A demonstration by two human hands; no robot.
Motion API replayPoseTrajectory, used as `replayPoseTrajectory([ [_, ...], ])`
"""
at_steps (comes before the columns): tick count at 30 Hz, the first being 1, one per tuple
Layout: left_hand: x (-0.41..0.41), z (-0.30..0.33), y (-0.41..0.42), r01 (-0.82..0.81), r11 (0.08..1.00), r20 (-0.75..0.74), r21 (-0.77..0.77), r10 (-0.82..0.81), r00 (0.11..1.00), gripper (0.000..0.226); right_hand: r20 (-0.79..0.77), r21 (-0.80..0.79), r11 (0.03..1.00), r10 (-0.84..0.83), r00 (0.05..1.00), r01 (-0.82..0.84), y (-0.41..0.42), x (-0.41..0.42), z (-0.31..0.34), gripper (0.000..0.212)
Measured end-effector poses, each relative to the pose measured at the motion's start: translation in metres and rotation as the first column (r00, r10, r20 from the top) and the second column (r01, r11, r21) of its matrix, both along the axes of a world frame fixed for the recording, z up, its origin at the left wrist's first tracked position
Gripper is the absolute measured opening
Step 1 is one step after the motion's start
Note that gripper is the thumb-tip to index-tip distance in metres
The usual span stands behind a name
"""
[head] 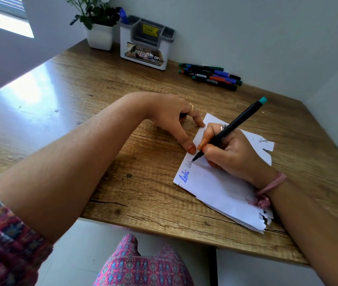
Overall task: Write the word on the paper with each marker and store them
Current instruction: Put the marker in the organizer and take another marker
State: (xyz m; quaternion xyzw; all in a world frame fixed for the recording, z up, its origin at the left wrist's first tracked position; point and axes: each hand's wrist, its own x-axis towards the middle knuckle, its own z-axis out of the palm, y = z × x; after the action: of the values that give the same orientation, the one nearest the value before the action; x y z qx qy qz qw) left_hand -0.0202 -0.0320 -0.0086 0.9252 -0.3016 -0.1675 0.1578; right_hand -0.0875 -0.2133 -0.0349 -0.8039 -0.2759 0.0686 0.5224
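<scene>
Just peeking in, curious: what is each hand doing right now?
Left hand: open, thumb and a fingertip pressing the paper edge.
Right hand: gripping the black marker, tip on the paper.

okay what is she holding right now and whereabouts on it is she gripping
The right hand grips a black marker with a teal end low on its barrel, near the tip. The left hand holds nothing clearly visible; its fingertips press the paper.

Paper [225, 188] on desk [81, 120]; organizer [145, 48] behind; markers [209, 76] right of organizer.

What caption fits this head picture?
Right hand writes with a marker on paper; left hand steadies it.
</scene>
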Motion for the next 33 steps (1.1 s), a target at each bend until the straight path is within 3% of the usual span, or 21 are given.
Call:
replayPoseTrajectory([
  [15,0.0,0.002,0.0,0.019,1.0,0.001,0.015,-0.019,1.0,0.077,-0.019,-0.006,1.0,0.011,1.0,-0.011,0.001,-0.001,0.001,0.005],
  [19,0.001,-0.001,0.003,-0.02,0.997,-0.046,-0.078,0.017,0.999,0.087,-0.062,0.076,0.997,-0.01,0.998,0.015,0.0,0.0,0.002,0.005],
  [25,0.005,0.001,0.013,-0.135,0.965,-0.136,-0.224,0.106,0.985,0.026,-0.121,0.189,0.974,-0.101,0.987,0.123,-0.003,0.006,0.006,0.007],
  [29,0.006,0.002,0.018,-0.073,0.971,-0.058,-0.228,0.062,0.996,0.019,-0.163,0.179,0.974,-0.113,0.98,0.142,-0.009,0.012,0.023,0.01],
  [33,0.008,0.002,0.025,-0.107,0.934,-0.091,-0.34,0.081,0.993,0.021,-0.147,0.104,0.978,-0.164,0.975,0.18,-0.006,0.025,0.052,0.016],
])
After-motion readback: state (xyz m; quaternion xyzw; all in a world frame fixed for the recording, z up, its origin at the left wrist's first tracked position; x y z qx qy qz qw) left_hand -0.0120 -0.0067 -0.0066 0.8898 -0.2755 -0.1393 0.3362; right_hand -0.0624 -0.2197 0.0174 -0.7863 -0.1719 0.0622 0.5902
